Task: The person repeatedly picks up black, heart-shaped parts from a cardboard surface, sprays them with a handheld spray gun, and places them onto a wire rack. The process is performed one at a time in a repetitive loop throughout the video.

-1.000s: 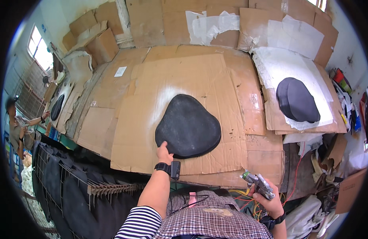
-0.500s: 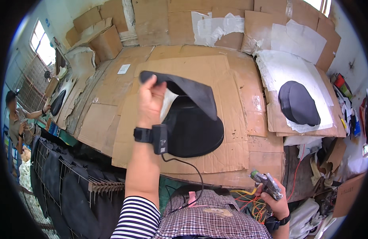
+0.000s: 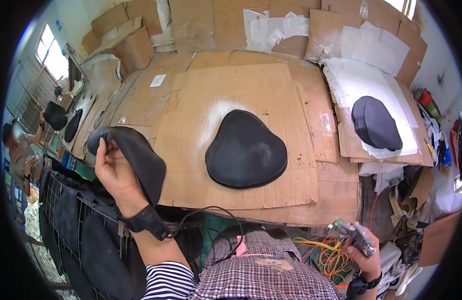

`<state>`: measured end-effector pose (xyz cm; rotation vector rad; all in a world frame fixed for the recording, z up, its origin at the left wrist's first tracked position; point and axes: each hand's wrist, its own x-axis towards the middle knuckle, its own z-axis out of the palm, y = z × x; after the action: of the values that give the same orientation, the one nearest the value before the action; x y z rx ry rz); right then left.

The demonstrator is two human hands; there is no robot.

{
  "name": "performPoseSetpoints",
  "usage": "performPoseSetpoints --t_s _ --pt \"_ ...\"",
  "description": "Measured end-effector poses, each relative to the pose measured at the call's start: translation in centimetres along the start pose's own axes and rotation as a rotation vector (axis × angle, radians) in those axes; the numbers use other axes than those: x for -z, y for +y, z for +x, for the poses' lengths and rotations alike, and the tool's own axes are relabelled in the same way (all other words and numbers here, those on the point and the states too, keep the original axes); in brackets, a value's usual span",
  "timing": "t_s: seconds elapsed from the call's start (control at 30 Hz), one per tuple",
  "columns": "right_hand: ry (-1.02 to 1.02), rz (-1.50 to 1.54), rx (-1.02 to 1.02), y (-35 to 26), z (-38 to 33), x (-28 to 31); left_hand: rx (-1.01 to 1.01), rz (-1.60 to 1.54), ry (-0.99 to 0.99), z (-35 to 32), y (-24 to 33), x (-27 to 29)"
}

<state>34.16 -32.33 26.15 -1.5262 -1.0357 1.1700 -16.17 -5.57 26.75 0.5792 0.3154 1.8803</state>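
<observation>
Bent over in my left hand (image 3: 116, 172) is a black flexible pad (image 3: 147, 162), pinched at its upper edge between thumb and fingers, left of the cardboard. A rounded-triangular black pad (image 3: 246, 150) lies flat on the brown cardboard sheet (image 3: 186, 170) at the table's middle, with a pale smudge on its right part; whether it is a stack I cannot tell. At the lower right, my right hand (image 3: 365, 255) is wrapped round a metal spray gun (image 3: 358, 238), which has a green part at its front end and sits beyond the table's near edge.
More black pads (image 3: 375, 124) are stacked on a white-covered board at right. A wire rack (image 3: 86, 220) hung with black pieces stands at lower left. Orange and yellow hoses (image 3: 326, 257) coil beside my right hand. A co-worker (image 3: 21, 155) at far left holds a black piece.
My left hand has carried the black pad left and toward me, off the pile on the cardboard. The pad beneath is now uncovered. My right hand, with the spray gun, has shifted slightly right.
</observation>
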Motion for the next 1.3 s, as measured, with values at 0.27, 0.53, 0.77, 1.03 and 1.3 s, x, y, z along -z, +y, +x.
performPoseSetpoints --t_s 0.27,0.53,0.77,1.03,1.3 --pt "-0.092 0.103 0.013 -0.9 0.2 -5.5 -0.107 -0.038 0.106 -3.6 1.6 0.3" --pt "0.208 -0.024 0.116 -1.6 -0.9 -5.6 -0.125 -0.030 0.159 -4.3 1.0 0.1" --pt "0.120 -0.040 -0.004 -1.0 -4.8 -4.6 -0.065 -0.017 0.182 -3.6 0.6 1.7" --pt "-0.069 0.076 0.005 -1.3 -2.3 -8.8 0.002 -0.036 0.172 -4.3 0.0 1.1" --pt "0.147 0.072 0.114 -2.8 1.2 -10.1 0.006 -0.039 0.235 -5.5 0.9 2.0"
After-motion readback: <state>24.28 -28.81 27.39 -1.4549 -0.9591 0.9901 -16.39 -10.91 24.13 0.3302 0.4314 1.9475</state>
